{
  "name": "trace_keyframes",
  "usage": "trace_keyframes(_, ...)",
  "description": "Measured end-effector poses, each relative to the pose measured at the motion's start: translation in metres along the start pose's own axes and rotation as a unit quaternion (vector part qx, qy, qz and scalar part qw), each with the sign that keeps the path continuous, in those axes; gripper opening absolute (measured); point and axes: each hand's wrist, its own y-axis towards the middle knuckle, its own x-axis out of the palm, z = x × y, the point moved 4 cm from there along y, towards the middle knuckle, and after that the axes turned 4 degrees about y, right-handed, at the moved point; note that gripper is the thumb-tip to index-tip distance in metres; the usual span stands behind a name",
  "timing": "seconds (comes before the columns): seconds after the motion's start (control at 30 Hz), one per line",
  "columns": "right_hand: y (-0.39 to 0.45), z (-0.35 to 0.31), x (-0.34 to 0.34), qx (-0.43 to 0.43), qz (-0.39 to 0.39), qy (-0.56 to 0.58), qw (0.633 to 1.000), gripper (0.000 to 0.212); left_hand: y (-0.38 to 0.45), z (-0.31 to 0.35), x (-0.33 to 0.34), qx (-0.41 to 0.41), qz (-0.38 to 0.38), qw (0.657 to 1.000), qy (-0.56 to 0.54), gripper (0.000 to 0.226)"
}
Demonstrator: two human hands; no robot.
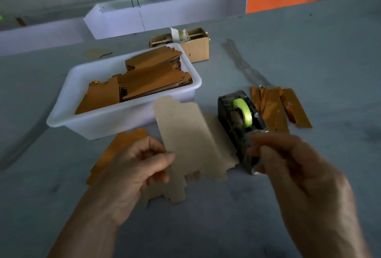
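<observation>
My left hand pinches a flat beige cardboard blank by its left edge and holds it tilted above the table. A second beige blank lies under it. A black tape dispenser with a green tape roll stands just right of the blanks. At the dispenser's near cutter end, my right hand has thumb and forefinger pinched together on the tape end. That hand is blurred and the strip itself is hard to see.
A white plastic tub behind the blanks holds several stacked brown blanks. One brown blank lies on the table by my left hand. Folded brown pieces lie right of the dispenser. A small cardboard box and white trays stand farther back.
</observation>
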Motion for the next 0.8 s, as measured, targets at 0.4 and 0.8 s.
trace_keyframes(0.4,-0.01,0.02,0.045,0.239,-0.154,0.22,0.933,0.005,-0.014,-0.006,0.029,0.014,-0.114,0.993,-0.026,0.035)
trace_keyframes(0.8,-0.014,0.023,0.039,0.221,-0.199,0.232,0.926,0.005,-0.016,-0.007,0.048,-0.021,-0.052,0.998,-0.038,0.033)
